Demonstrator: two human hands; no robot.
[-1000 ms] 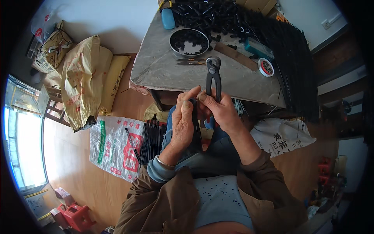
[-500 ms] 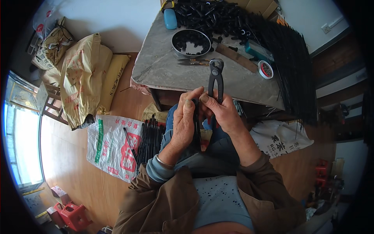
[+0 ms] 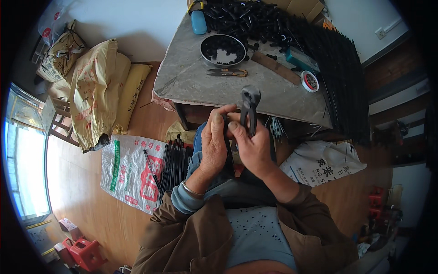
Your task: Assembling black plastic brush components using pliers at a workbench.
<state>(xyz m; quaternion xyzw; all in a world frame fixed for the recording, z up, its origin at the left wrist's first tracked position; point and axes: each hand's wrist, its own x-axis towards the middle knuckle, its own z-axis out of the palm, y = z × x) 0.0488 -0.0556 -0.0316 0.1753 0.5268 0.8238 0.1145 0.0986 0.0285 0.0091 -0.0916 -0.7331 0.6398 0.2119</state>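
Note:
Both my hands meet above my lap, just off the table's near edge. In my right hand (image 3: 254,150) is a pair of dark pincers (image 3: 250,102), held by the handles with the blurred metal jaws pointing away from me. My left hand (image 3: 214,146) is closed around a slim black rod (image 3: 229,153), which runs down toward my lap. The thumbs nearly touch, and the rod's upper end is mostly covered by my fingers. Beyond the pincers, small thread snips (image 3: 228,72) lie on the grey table (image 3: 182,73).
A round metal bowl (image 3: 223,56) holds small black parts, beside a brown strip (image 3: 275,67) and a round tin (image 3: 310,81). Black pieces (image 3: 246,18) heap at the back; long black rods (image 3: 344,82) hang over the right side. More rods (image 3: 175,164) lie on a white sack (image 3: 123,171).
My right hand and the pincers have shifted left and a little toward me, and the pincers' jaws have dropped back from the snips. My left hand stays nearly in place.

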